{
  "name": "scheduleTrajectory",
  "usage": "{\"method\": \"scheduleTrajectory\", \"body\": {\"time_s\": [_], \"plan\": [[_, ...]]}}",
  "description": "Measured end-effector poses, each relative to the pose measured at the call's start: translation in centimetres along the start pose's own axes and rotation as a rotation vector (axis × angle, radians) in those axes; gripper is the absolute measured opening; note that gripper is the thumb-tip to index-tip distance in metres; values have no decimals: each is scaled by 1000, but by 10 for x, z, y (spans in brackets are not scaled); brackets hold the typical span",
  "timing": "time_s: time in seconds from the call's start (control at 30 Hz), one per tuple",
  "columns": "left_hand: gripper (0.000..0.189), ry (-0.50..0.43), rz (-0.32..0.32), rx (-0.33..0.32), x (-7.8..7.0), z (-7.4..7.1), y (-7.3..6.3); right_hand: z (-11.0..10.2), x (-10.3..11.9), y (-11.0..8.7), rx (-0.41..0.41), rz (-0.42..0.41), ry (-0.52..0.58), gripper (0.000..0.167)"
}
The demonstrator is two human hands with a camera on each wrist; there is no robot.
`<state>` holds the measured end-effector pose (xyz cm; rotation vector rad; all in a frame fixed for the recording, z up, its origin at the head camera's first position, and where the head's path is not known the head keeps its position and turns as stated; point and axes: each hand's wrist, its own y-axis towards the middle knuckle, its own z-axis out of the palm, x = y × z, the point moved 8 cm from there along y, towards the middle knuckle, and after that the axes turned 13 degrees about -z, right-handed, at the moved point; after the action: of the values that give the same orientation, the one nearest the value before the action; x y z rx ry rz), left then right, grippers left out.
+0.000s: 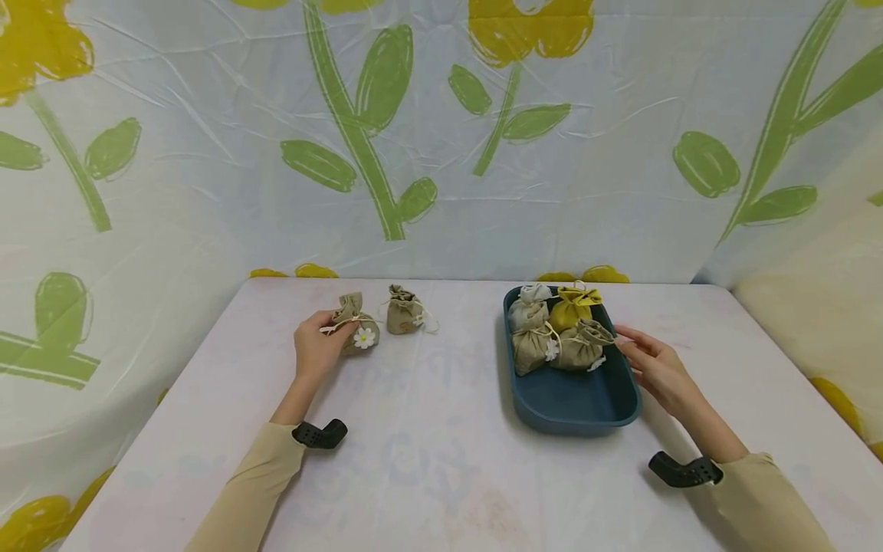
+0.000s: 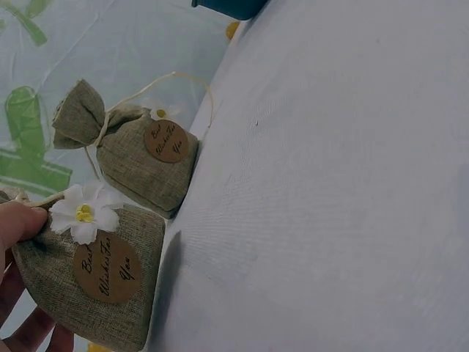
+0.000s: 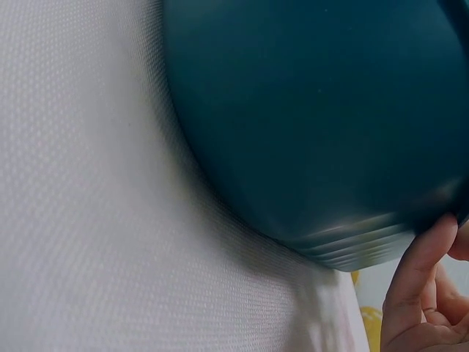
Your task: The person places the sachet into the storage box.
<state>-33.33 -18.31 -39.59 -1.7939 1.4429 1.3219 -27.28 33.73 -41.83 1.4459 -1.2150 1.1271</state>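
Fingers [image 3: 421, 257] at tray [image 1: 572, 402] rim — left hand [image 1: 316, 349] gripping pouch [image 1: 359, 331].

The table [image 1: 428, 460] surface between the two loose burlap pouches [image 1: 403, 310] and the blue tray [image 1: 572, 406] is open, as is the near half in front of both forearms. The tray wall blocks low passage from the right. The floral backdrop [image 1: 441, 153] closes the far edge and both sides.
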Motion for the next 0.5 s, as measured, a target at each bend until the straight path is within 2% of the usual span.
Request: {"method": "scheduleTrajectory", "body": {"time_s": [0.23, 0.4, 0.5], "plan": [[22, 5, -28, -19, -10, -7, -10, -1, -1, 0, 1, 14, -40, 54], [22, -13, -66, 22, -18, -7, -19, 0, 0, 0, 0, 13, -26, 50], [22, -13, -67, 47, -26, -6, -26, 0, 1, -1, 0, 13, -26, 50]]}}
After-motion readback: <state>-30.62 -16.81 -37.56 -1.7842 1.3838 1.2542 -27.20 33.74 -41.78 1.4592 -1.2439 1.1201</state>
